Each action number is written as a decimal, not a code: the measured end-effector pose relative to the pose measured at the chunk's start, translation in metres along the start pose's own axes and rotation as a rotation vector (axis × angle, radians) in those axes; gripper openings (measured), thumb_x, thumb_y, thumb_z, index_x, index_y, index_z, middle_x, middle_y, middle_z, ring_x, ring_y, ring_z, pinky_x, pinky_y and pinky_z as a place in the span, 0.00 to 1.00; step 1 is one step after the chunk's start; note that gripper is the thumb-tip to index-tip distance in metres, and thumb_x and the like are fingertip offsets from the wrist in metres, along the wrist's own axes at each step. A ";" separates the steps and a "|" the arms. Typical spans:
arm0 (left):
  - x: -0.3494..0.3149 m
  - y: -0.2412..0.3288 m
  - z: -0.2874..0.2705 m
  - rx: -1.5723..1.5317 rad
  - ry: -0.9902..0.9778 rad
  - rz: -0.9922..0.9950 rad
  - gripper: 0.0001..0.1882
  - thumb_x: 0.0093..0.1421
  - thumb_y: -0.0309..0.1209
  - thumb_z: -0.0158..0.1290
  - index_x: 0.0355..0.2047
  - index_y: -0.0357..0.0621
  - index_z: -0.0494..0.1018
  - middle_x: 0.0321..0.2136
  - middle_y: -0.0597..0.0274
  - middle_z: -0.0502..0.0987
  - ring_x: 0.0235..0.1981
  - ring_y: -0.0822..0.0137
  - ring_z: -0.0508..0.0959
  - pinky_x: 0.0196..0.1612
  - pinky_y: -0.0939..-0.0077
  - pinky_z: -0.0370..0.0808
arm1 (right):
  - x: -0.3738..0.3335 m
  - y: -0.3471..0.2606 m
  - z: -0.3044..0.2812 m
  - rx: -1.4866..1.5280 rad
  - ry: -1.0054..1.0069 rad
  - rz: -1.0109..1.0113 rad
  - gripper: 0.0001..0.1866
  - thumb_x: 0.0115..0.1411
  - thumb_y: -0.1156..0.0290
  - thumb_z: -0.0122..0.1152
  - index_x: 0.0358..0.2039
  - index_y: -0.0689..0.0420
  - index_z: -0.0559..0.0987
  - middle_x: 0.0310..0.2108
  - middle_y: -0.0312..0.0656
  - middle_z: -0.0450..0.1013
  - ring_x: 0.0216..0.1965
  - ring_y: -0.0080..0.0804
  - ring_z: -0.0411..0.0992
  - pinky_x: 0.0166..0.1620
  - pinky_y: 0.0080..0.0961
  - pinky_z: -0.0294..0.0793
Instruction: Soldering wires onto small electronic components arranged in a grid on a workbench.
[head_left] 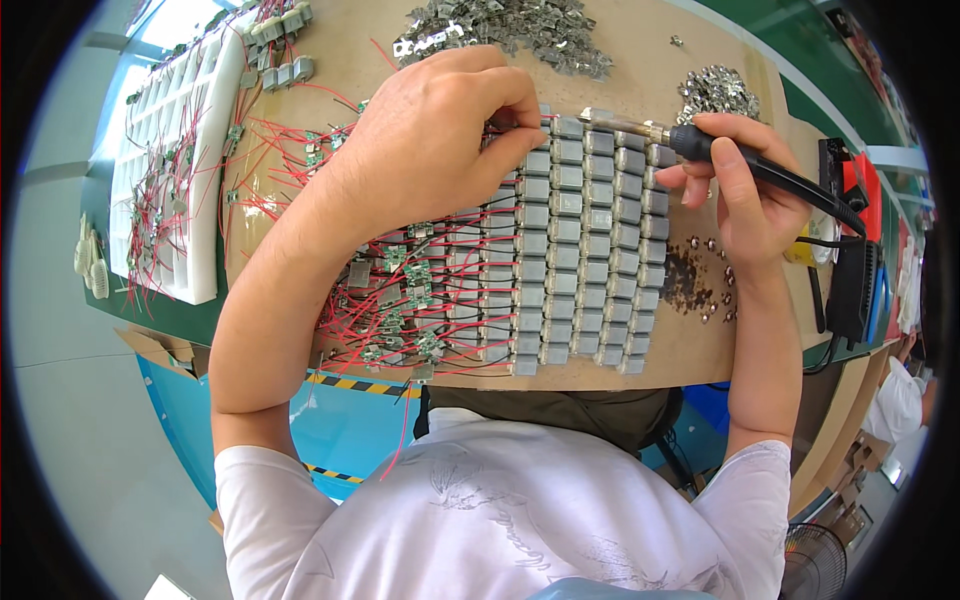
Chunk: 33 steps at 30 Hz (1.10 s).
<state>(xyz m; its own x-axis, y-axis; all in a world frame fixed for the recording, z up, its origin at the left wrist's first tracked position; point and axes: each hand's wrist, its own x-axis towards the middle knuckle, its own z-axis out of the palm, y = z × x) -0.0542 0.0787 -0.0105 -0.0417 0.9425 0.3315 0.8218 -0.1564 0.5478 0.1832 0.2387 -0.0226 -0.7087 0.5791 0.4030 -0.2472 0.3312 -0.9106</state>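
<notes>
My right hand (752,190) grips a soldering iron (692,143) by its black handle. The iron's metal tip points left, at the top of a grid of small grey block-shaped parts (566,203), close to the fingers of my left hand. My left hand (455,130) is pinched over the grid's upper left corner, with a thin red wire (550,117) showing at its fingertips. Red and black wires run from the left columns of blocks to small green circuit boards (418,285). My left forearm hides some of the boards and wires.
A white slotted tray (207,190) holding wired boards stands at the left. Flat metal pieces (520,28) are heaped at the back, with shiny small parts (718,92) piled back right. Dark residue and beads (690,280) lie right of the grid. A black device (855,290) stands far right.
</notes>
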 end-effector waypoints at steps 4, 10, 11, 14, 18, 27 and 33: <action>-0.001 0.003 0.000 0.016 0.041 -0.017 0.05 0.54 0.26 0.62 0.28 0.39 0.76 0.28 0.58 0.75 0.31 0.58 0.78 0.34 0.67 0.75 | 0.000 -0.001 0.000 -0.011 -0.026 0.013 0.09 0.65 0.79 0.58 0.45 0.67 0.80 0.26 0.40 0.79 0.24 0.21 0.79 0.28 0.14 0.77; -0.001 0.002 0.004 0.051 0.060 -0.038 0.06 0.51 0.26 0.61 0.26 0.38 0.76 0.29 0.58 0.75 0.32 0.57 0.77 0.37 0.66 0.74 | 0.000 -0.002 0.002 -0.040 -0.042 0.040 0.09 0.64 0.80 0.57 0.44 0.67 0.80 0.28 0.41 0.79 0.25 0.23 0.80 0.28 0.13 0.77; -0.001 0.002 0.004 0.051 0.060 -0.039 0.06 0.51 0.26 0.61 0.26 0.38 0.76 0.29 0.58 0.75 0.32 0.57 0.77 0.37 0.66 0.74 | 0.000 -0.001 0.003 -0.039 -0.042 0.040 0.09 0.64 0.80 0.57 0.44 0.67 0.80 0.28 0.41 0.79 0.25 0.23 0.80 0.28 0.13 0.77; -0.001 0.003 0.004 0.031 0.058 -0.061 0.06 0.51 0.26 0.61 0.26 0.38 0.75 0.30 0.58 0.75 0.32 0.58 0.77 0.37 0.67 0.74 | 0.000 0.000 0.003 -0.041 -0.056 0.028 0.09 0.64 0.81 0.57 0.44 0.68 0.80 0.28 0.41 0.79 0.25 0.24 0.80 0.28 0.13 0.77; -0.001 0.003 0.005 0.026 0.052 -0.079 0.06 0.51 0.26 0.61 0.26 0.38 0.75 0.29 0.58 0.75 0.32 0.58 0.77 0.37 0.67 0.74 | 0.000 0.000 0.004 -0.051 -0.069 0.023 0.09 0.64 0.81 0.57 0.44 0.68 0.80 0.27 0.40 0.79 0.25 0.22 0.79 0.30 0.15 0.80; -0.001 0.003 0.005 0.045 0.049 -0.091 0.06 0.50 0.26 0.61 0.26 0.38 0.76 0.29 0.58 0.75 0.32 0.58 0.77 0.38 0.67 0.75 | 0.001 -0.004 0.007 -0.091 -0.076 0.038 0.09 0.64 0.81 0.57 0.43 0.68 0.80 0.26 0.39 0.77 0.24 0.19 0.77 0.34 0.18 0.83; -0.001 0.003 0.005 0.053 0.047 -0.090 0.06 0.50 0.27 0.61 0.26 0.38 0.76 0.30 0.58 0.75 0.33 0.58 0.77 0.38 0.67 0.75 | 0.001 -0.004 0.007 -0.092 -0.067 0.052 0.09 0.64 0.80 0.57 0.44 0.68 0.80 0.26 0.38 0.77 0.24 0.20 0.77 0.34 0.18 0.83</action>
<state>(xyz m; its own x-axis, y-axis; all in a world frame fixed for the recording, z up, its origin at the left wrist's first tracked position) -0.0490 0.0789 -0.0137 -0.1419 0.9369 0.3194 0.8427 -0.0550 0.5356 0.1792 0.2324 -0.0191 -0.7625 0.5471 0.3453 -0.1494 0.3704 -0.9168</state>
